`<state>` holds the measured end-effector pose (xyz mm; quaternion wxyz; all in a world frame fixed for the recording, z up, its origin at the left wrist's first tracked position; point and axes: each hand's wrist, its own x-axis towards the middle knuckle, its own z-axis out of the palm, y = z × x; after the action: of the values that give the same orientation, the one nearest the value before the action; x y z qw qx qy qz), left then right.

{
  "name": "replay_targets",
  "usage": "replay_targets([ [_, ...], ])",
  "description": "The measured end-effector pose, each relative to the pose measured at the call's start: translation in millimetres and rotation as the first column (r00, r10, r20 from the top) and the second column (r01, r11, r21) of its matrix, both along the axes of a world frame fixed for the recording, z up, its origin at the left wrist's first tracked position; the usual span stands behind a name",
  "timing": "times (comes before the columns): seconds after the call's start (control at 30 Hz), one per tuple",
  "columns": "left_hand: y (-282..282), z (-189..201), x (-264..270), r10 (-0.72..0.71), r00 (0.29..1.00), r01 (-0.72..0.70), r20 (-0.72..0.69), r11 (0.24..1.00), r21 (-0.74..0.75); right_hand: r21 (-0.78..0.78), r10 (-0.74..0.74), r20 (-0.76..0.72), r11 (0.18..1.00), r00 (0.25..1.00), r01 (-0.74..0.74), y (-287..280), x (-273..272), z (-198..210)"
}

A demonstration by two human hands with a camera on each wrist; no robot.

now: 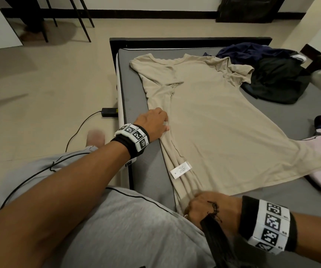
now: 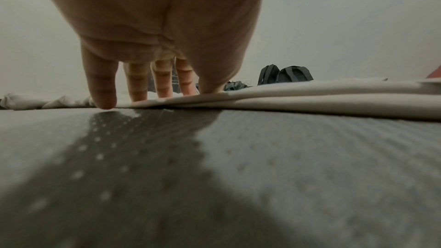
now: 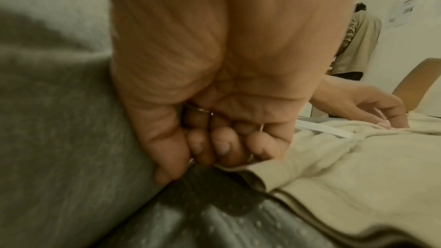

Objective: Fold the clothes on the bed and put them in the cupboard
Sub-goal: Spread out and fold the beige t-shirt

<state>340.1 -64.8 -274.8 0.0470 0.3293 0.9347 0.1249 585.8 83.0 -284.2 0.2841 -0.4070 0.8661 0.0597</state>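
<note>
Beige T-shirt (image 1: 219,120) mid-fold on the bed (image 1: 150,171): left hand (image 1: 153,123) presses the side crease with straight fingers, right hand (image 1: 209,207) pinches the hem, ready to draw the second side over.

We can read only a single "M" at one end of the white care label (image 1: 180,169) sewn to the beige T-shirt (image 1: 219,120); its other printed lines are too small. The sheet on the wall (image 3: 403,11) in the right wrist view is blurred.
</note>
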Motion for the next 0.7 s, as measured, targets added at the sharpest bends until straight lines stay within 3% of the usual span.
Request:
replay_targets([
  [0.13, -0.2, 2.0, -0.3, 0.0, 1.0, 0.0, 0.006, 1.0, 0.001, -0.166, -0.14, -0.012, 0.977, 0.99, 0.136, -1.8, -13.2, 39.7],
  [0.23, -1.3, 4.2, -0.1, 0.002, 1.0, -0.002, 0.014, 1.0, 0.008, -0.107, -0.058, -0.253, 0.994, 0.966, 0.032, -7.1, -22.1, 24.4],
  [0.37, 0.8, 5.6, 2.4, 0.001, 1.0, -0.001, -0.002, 1.0, -0.002, -0.089, 0.01, -0.298, 0.995, 0.954, -0.038, -17.0, -19.7, 8.6],
  [0.53, 0.5, 5.7, -0.2, -0.021, 1.0, 0.022, 0.023, 0.999, -0.039, -0.086, 0.022, 0.008, 0.996, 1.0, -0.022, -6.1, -13.7, 17.3],
  [0.6, -0.1, 7.1, -1.4, -0.047, 0.999, 0.048, 0.013, 0.995, -0.083, -0.141, -0.053, 0.157, 0.987, 0.986, 0.076, -0.9, -23.9, 36.9],
  [0.7, 2.4, 16.4, -0.6, -0.036, 0.999, 0.031, -0.035, 0.992, -0.121, -0.346, -0.274, 0.137, 0.887, 0.952, 0.305, 11.4, -66.8, 80.1],
])
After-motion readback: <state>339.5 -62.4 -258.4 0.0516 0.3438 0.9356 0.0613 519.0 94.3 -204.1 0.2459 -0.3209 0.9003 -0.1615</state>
